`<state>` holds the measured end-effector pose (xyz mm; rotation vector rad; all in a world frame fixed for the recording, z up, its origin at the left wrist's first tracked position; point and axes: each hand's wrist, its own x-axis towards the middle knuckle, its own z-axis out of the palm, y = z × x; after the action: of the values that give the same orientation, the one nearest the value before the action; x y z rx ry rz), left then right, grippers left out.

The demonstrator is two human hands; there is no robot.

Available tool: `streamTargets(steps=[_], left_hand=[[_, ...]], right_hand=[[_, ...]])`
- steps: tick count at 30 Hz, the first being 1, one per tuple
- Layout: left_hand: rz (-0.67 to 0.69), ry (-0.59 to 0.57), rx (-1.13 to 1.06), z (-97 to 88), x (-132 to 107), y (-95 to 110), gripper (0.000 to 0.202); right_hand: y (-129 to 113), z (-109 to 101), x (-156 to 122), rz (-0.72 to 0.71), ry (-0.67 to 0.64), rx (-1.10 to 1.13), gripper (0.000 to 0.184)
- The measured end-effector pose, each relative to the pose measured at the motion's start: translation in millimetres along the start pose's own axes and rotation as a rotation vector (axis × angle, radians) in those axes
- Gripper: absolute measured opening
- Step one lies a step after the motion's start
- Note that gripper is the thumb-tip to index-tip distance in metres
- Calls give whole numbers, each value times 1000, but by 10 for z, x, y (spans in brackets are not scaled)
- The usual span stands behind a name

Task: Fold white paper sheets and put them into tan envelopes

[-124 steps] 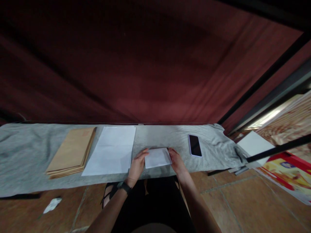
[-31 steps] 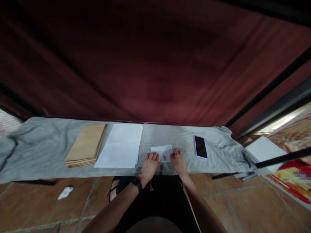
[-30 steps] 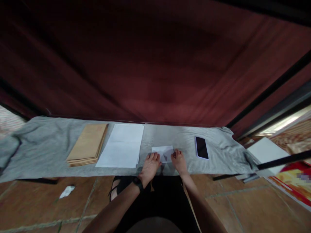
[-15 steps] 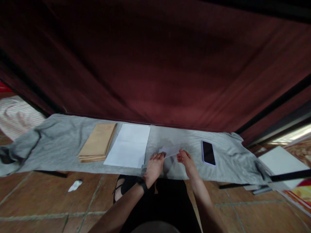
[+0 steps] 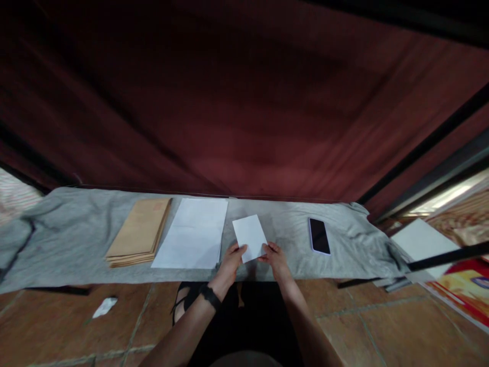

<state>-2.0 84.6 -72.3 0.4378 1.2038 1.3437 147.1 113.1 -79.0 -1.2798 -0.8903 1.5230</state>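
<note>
A small white rectangle of folded paper (image 5: 250, 236) is held up, slightly tilted, above the grey cloth. My left hand (image 5: 233, 258) grips its lower left edge, thumb on top. At the lower right corner, my right hand (image 5: 274, 256) pinches it the same way. To the left of my hands lies a stack of white paper sheets (image 5: 194, 232), flat on the cloth. Beyond that is a pile of brown envelopes (image 5: 139, 227).
A phone with a dark screen (image 5: 319, 236) lies to the right on the grey cloth (image 5: 282, 216) covering a narrow bench. A dark red panel (image 5: 237, 127) rises behind it. Crumpled white tissue (image 5: 105, 307) is on the tiled floor, and a white board (image 5: 422, 244) stands at far right.
The paper, earlier low and seen edge-on between my hands, now faces up toward me. My right hand has come closer to my left. The view has shifted slightly right.
</note>
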Motion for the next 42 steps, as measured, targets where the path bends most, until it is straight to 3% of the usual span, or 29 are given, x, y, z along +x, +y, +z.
streamTargets(steps=[6,8,13,15,18,21,24,27,31,36,42], left_hand=[[73,101,-12,12,33,262,38],[106,122,-4,26,41,338,35],[146,141,-8,112,35,420,33],[137,128,-17,164,15,430,35],[99,47,-99,221,-17,438,38],[48,45,-182,223,-22,416,40],[22,101,-141,196,-3,338,36],[76,45,-36,179,26,244,41],[190,72,129,130,91,212,37],[234,96,195,5,222,261,35],[312,138,278,-20,466,233,34]], right_hand=[[31,-154,16,45,-30,-64,39],[54,-185,-9,-14,-2,-96,40],[84,-193,-185,-570,10,-521,49],[80,-158,-257,-664,-31,-656,56],[53,-74,-283,-569,-11,-628,45],[4,15,-228,-343,97,-332,29],[-29,76,-194,-127,98,47,39],[-11,94,-233,15,34,223,46],[53,33,-291,59,25,190,46],[96,-94,-254,48,39,136,44],[146,-13,-211,139,46,157,47]])
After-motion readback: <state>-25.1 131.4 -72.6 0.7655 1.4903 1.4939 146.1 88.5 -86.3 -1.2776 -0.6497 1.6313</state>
